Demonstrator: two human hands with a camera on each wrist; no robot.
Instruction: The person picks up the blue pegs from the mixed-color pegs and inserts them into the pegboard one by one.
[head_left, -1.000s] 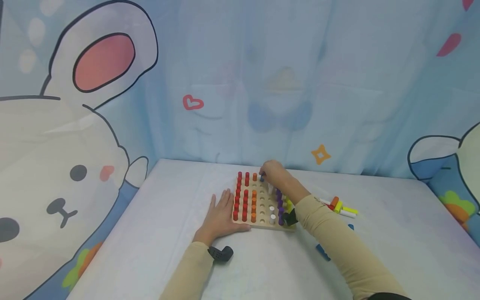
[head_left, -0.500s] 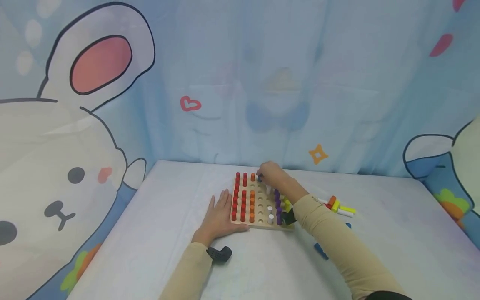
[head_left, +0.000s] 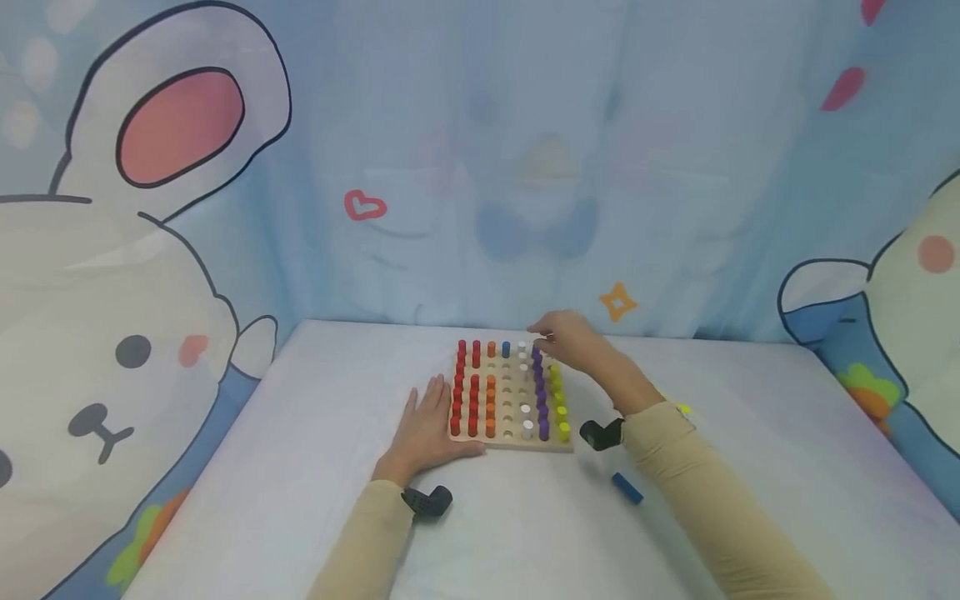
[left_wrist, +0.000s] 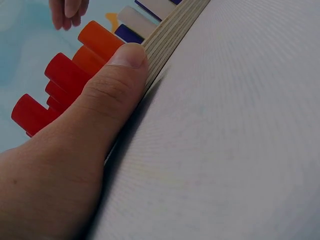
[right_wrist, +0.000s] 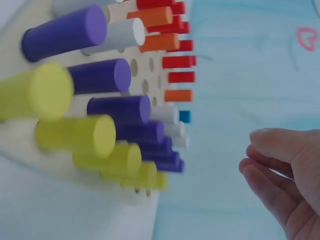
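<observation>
Pegboard (head_left: 525, 444) lies flat on the tabletop (head_left: 480, 542), toward its far side. Nearest: loose blue peg (head_left: 627, 489) on the tabletop, right of the board, not touching it. Left hand (head_left: 422, 435) steadies the board's left side, thumb along the near edge, fingers extended, grasping nothing. Yellow piece (head_left: 683, 409) by the right sleeve (head_left: 690, 467); sleeve may hide more, can't tell. Red pegs (head_left: 472, 427), orange pegs (head_left: 491, 427), white pegs (head_left: 527, 430), purple pegs (head_left: 543, 429) and yellow pegs (head_left: 564, 432) stand in columns, some gaps; blue column mostly bare, one blue peg (head_left: 506, 349) in the far row. Farthest: right hand (head_left: 572, 340) over the far right corner, fingers loosely bent, no peg held. Step reads as filling the board, between placements. Next move probably calls for pinching the loose blue peg and standing it in a bare blue-column hole.
</observation>
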